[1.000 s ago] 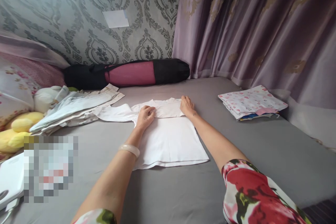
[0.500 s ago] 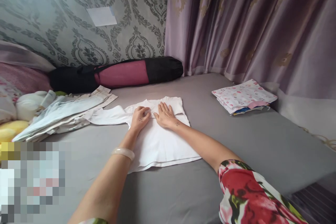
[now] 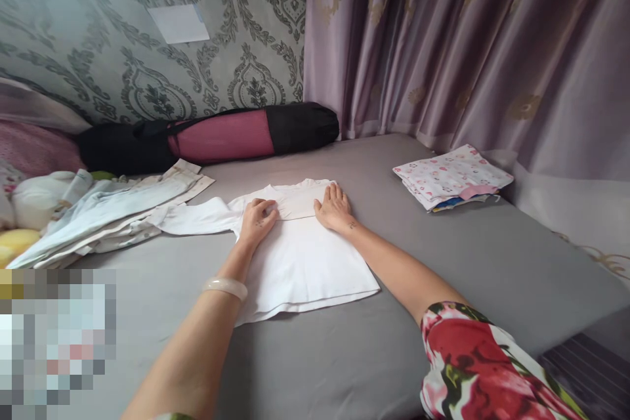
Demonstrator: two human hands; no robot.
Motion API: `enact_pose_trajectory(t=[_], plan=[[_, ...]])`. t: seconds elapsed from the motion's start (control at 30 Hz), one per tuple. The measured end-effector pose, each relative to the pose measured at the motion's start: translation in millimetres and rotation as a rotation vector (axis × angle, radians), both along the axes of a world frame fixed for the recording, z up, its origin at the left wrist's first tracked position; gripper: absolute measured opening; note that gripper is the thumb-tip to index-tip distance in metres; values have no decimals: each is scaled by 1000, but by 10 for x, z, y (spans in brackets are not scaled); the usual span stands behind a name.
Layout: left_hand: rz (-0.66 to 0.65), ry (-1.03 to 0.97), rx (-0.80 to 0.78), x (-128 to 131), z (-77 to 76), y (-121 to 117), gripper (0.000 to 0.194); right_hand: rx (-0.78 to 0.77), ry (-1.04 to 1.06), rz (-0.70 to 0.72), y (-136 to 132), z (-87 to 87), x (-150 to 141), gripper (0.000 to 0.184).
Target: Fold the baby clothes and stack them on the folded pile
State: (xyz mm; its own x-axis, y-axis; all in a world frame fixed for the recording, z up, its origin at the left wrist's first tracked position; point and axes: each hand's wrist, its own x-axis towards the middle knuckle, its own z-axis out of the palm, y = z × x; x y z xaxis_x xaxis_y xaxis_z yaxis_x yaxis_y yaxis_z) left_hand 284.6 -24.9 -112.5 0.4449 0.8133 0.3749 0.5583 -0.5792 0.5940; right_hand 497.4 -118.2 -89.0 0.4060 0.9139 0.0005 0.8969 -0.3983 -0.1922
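A white shirt [image 3: 305,262] lies flat on the grey bed sheet [image 3: 443,262], one sleeve stretched out to the left. My left hand [image 3: 256,220] rests on the shirt's left shoulder with its fingers curled and pressed down on the cloth. My right hand [image 3: 335,207] lies flat and open on the right shoulder area, where a sleeve is folded in across the chest. A pale bangle [image 3: 226,287] circles my left wrist.
Unfolded pale garments [image 3: 108,207] are heaped at the left beside pillows and a yellow cushion [image 3: 17,243]. A black and pink rolled mat bag [image 3: 216,138] lies along the wall. A folded stack of printed clothes [image 3: 450,177] sits at the right by the curtain [image 3: 467,46].
My right hand slid from the shirt's right edge to its middle beside my left hand, then back out to the right. My left hand stayed on the left shoulder. The camera shifted right.
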Motion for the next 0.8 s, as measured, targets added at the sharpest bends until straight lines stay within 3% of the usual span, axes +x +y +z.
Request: enact_pose_trajectory(t=[0.27,0.43,0.8], plan=[[22,12,7,8,-1,-12,33,-74,-21,-85,-3,56,155,71],[19,18,39,17,4,-30,32,-10,-16,-8,138,116,62,67],[6,9,60,14,-9,-36,32,18,28,-45,202,-22,55,74]])
